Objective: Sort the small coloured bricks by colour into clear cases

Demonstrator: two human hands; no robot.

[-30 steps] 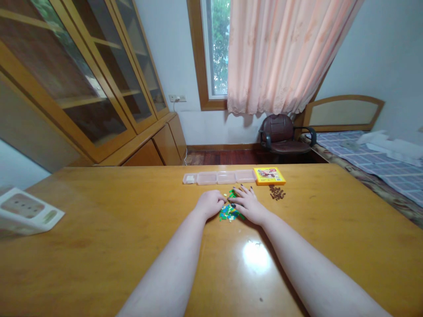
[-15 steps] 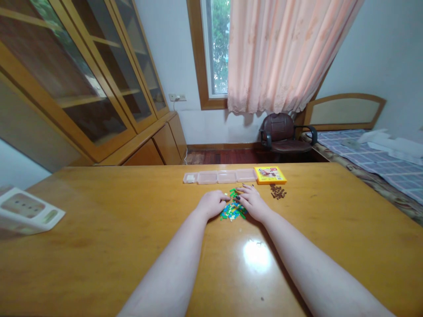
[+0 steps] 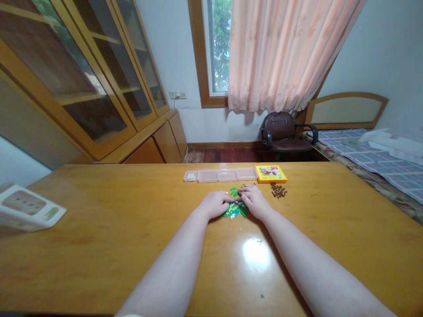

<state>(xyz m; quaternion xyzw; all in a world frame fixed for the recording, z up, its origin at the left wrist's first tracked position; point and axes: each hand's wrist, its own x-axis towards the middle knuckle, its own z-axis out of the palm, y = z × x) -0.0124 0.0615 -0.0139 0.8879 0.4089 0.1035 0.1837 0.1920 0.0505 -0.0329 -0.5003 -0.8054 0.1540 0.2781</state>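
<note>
A pile of small plastic building bricks (image 3: 234, 210), green, blue, white and yellow, lies on the table between my hands. From its left side my left hand (image 3: 215, 205) reaches in, index finger stretched over the bricks and fingertips touching the pile. My right hand (image 3: 254, 201) rests at the pile's right edge, palm down, fingers apart and dark-nailed. Neither hand shows a brick clearly in its grasp. Just beyond the pile lie a few loose green bricks (image 3: 233, 191). To the right of my right hand is a separate heap of brown bricks (image 3: 278, 190).
Behind the bricks stands a row of clear plastic trays (image 3: 208, 176), the leftmost holding something whitish. A yellow box (image 3: 271, 174) adjoins them on the right. At the wooden table's (image 3: 99, 246) left edge sits a white plastic container (image 3: 31, 207). A chair (image 3: 280, 132) is beyond the table.
My left fingers have moved slightly right, further over the pile. My right fingers have drawn in a little from the far side. The view has shifted slightly.
</note>
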